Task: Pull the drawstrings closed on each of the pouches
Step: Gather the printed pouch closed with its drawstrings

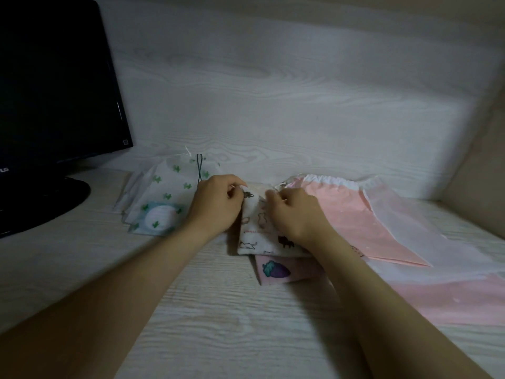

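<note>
While both hands work at its mouth, the cat-print pouch [257, 233] lies flat in the middle of the desk [218, 324], its top edge towards the wall. The left hand [218, 206] has its fingers [235, 186] curled and pinched on the pouch's upper left corner. The right hand [295, 214] has its fingers [273, 198] curled tight on the upper right corner. Whether they hold the cords themselves or only the hem is too small to tell.

That doubt is the main risk. If a pinch has caught hem along with cord, pulling outward will likely stretch the mouth flat instead of gathering it. An uneven pull could bunch the fabric on one side and leave a gap on the other.

The pouch rests on a pink strawberry-print pouch [276, 272], so a hard tug may slide both and skew the one beneath. The cactus-print pouch [164, 192] lies just beside the left hand, with its dark cord [200, 168] close to the knuckles. The pink drawstring bag [341, 212] lies just beside the right hand. A widening pull could snag either neighbour's string or drag it off line. The monitor [54, 91] stands well apart on the left and seems out of harm's way.
</note>
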`<state>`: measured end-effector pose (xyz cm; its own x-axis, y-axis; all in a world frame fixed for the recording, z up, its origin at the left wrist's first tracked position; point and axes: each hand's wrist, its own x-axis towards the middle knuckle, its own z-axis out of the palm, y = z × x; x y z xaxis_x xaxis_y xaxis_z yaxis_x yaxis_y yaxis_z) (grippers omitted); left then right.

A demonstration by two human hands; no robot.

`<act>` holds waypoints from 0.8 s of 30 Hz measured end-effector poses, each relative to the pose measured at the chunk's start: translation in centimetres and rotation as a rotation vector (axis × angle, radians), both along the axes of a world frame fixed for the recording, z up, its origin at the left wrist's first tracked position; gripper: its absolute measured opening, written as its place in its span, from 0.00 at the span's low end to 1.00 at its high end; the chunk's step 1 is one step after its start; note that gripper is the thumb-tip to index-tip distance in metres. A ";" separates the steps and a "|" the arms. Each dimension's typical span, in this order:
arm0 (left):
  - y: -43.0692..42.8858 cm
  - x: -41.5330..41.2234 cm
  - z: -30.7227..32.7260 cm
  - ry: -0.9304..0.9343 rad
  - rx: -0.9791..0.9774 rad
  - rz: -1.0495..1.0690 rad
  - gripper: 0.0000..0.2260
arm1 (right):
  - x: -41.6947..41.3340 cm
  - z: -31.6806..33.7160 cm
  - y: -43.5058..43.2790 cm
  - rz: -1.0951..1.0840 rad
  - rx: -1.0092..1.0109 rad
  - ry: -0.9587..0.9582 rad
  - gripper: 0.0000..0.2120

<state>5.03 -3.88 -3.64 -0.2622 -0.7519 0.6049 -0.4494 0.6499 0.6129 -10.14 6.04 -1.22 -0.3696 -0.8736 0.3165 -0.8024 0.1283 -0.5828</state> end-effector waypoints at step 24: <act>0.4 0.6 -0.1 -0.097 -0.016 0.194 0.21 | -3.7 0.9 0.0 -0.262 -0.328 -0.881 0.19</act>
